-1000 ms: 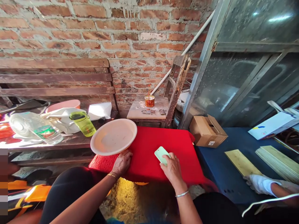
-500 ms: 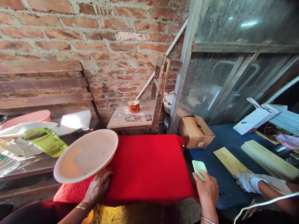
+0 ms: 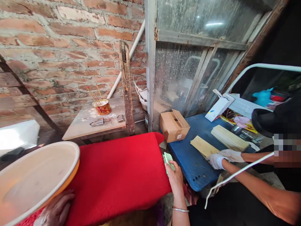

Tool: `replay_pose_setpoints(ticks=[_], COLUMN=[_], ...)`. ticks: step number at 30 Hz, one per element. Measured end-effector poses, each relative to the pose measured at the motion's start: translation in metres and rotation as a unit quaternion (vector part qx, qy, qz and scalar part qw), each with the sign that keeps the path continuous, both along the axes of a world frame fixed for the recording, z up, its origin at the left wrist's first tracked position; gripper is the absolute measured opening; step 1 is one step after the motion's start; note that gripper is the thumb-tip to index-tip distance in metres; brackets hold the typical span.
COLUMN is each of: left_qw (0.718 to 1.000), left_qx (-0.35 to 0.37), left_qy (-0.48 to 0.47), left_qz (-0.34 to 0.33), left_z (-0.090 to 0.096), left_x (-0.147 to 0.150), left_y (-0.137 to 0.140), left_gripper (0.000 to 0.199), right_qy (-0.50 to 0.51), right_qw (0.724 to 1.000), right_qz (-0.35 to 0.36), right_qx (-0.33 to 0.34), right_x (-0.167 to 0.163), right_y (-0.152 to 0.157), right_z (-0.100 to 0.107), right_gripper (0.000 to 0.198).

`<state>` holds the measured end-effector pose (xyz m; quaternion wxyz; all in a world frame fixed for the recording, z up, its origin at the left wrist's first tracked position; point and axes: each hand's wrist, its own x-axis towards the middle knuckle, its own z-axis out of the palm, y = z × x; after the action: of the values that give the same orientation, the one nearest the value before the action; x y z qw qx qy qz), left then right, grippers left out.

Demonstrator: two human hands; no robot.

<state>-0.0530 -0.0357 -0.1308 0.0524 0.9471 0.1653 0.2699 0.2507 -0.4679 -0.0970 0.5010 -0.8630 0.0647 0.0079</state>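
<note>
So the right hand [image 3: 176, 177] is wrapped around a mint-green brush [image 3: 168, 160], thumb on one side and fingers bent over the other, pretty much closed on it. The brush is at the right edge of the red cloth [image 3: 117, 169], bristles facing the cloth. Looks like they're touching, though I honestly can't tell for sure. There's a silver bangle [image 3: 180, 209] on that wrist

The left hand [image 3: 56, 208] is down at the near left, on the red cloth right by the rim of a big pale basin [image 3: 76, 153]. Fingers are close together and slightly bent, and part of it runs out of view, so I can't tell if it's gripping anything. The basin sits tilted at the left end of the cloth

Far side, left of the middle, there's a worn wooden chair [image 3: 77, 125] with a red and gold tin [image 3: 103, 108] on the seat, thin sticks standing in it, plus two padlocks [image 3: 97, 122] lying nearer

Over on the right is a blue table [image 3: 188, 158] with a cardboard box [image 3: 172, 125] at its far left corner. A co-worker's white-gloved hands [image 3: 215, 160] are at the near end of a flat pale board [image 3: 203, 146], with a stack of similar boards [image 3: 229, 138] just to the right
</note>
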Motion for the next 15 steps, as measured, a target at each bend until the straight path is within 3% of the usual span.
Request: replay_pose_setpoints(ticks=[5,10,12,15], left_qw=[0.999,0.998,0.998,0.997], left_qx=[0.026,0.052,0.059,0.064], left_qy=[-0.001,-0.003,-0.004,-0.006], left_qz=[-0.024,-0.028,-0.031,-0.032], left_z=[0.013,0.028,0.032,0.033], left_x=[0.0,0.005,0.007,0.007], left_y=[-0.005,-0.018,-0.022,-0.026], left_gripper=[0.022,0.023,0.023,0.023], right_qy=[0.002,-0.159,-0.201,-0.222], right_qw=[0.999,0.984,0.978,0.962], right_qz=[-0.008,-0.045,0.003,0.143], right_qx=[-0.033,-0.065,-0.065,-0.073], right_x=[-0.001,-0.006,-0.013,-0.034], right_y=[-0.006,0.01,0.028,0.067], right_z=[0.002,0.018,0.024,0.032], right_gripper=[0.044,0.042,0.037,0.022])
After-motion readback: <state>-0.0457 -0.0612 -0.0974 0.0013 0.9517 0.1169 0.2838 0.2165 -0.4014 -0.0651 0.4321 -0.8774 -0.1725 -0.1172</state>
